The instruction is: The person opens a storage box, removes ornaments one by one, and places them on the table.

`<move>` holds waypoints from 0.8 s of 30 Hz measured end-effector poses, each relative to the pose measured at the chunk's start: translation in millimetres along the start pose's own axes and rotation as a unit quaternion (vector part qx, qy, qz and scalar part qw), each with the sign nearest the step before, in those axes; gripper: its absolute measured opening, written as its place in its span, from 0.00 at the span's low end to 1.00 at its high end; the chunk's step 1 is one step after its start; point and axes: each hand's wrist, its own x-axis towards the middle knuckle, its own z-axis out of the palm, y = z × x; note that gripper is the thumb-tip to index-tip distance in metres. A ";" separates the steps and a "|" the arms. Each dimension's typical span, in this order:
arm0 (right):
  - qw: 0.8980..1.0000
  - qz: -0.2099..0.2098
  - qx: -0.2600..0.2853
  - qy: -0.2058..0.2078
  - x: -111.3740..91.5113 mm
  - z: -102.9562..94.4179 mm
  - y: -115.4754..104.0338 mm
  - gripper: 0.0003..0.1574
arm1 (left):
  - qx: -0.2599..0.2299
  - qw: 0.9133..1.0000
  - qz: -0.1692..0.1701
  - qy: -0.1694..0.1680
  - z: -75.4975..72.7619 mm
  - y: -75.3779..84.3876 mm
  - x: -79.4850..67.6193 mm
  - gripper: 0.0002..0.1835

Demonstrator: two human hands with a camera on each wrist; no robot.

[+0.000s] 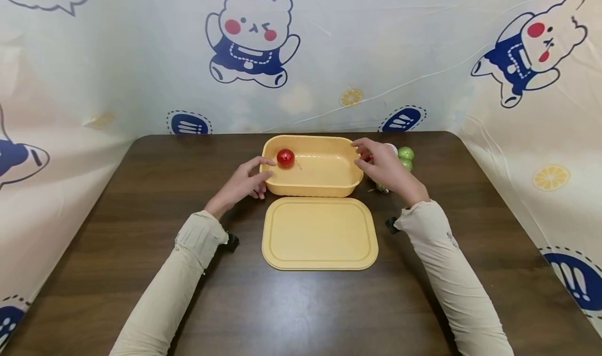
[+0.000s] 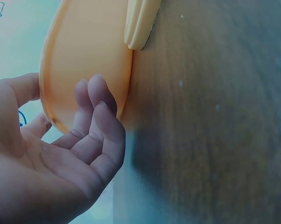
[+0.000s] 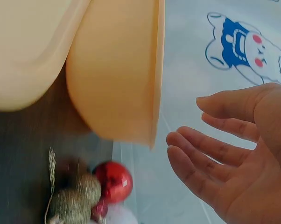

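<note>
A yellow rectangular plastic box (image 1: 324, 191) stands open on the table, one shiny red ball ornament (image 1: 285, 158) inside it towards the left. My left hand (image 1: 245, 182) holds the box's left end, with thumb and index finger over the rim and the other fingers curled by the outer wall. At the other end, my right hand (image 1: 386, 169) hovers at the rim, fingers loosely bent and nothing in the palm. The matching flat lid (image 1: 320, 233) lies in front of the box. Below the right hand, a red ball (image 3: 113, 182) and glittery gold balls (image 3: 71, 205) are partly hidden in the head view.
Green glitter balls (image 1: 405, 153) and a white ball (image 1: 391, 148) lie to the right of the box, near the back edge of the dark wooden table (image 1: 301, 309). A printed cloth (image 1: 329, 42) hangs behind the table and along its sides.
</note>
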 end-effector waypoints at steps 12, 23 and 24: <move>0.999 -0.025 0.021 -0.026 31.0 35.2 -21.2 0.25 | -0.002 1.000 0.002 0.002 -0.4 0.0 -0.7 0.21; 0.997 -0.042 0.003 -0.064 58.7 68.0 -42.9 0.27 | -0.014 1.000 0.007 0.004 -0.3 -0.1 -2.2 0.21; 0.997 -0.042 0.006 -0.068 60.7 70.9 -44.7 0.27 | -0.016 1.000 0.006 0.004 -0.3 -0.1 -2.1 0.20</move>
